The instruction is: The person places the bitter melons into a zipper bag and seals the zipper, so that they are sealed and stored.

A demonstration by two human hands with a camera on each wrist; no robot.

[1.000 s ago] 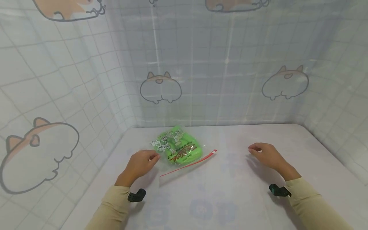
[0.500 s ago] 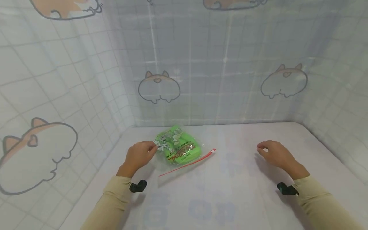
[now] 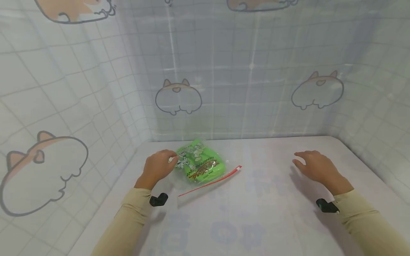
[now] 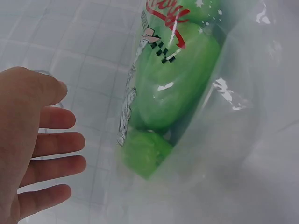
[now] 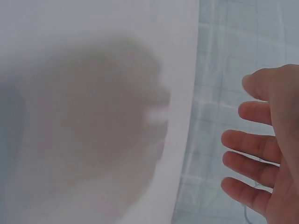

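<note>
A clear zip bag with a red slider strip lies on the left half of the table. Inside it show bright green pieces behind printed cartoon figures, a checkered band and red lettering. At the bag's left edge is my left hand, which overlaps it in the head view. The left wrist view shows that hand's fingers apart from the bag, relaxed and holding nothing. Over the right side of the table hovers my right hand, its fingers loosely extended around nothing, with its shadow below.
The white table has faint bluish printed shapes and rounded back corners. Around its back and sides hangs a pale gridded curtain with cartoon dog drawings. A black wrist device sits at the left cuff and another device at the right.
My left hand has moved forward along the bag's left edge. My right hand has shifted right and slightly forward, and its thumb and fingers have spread apart. The bag has stayed put.
</note>
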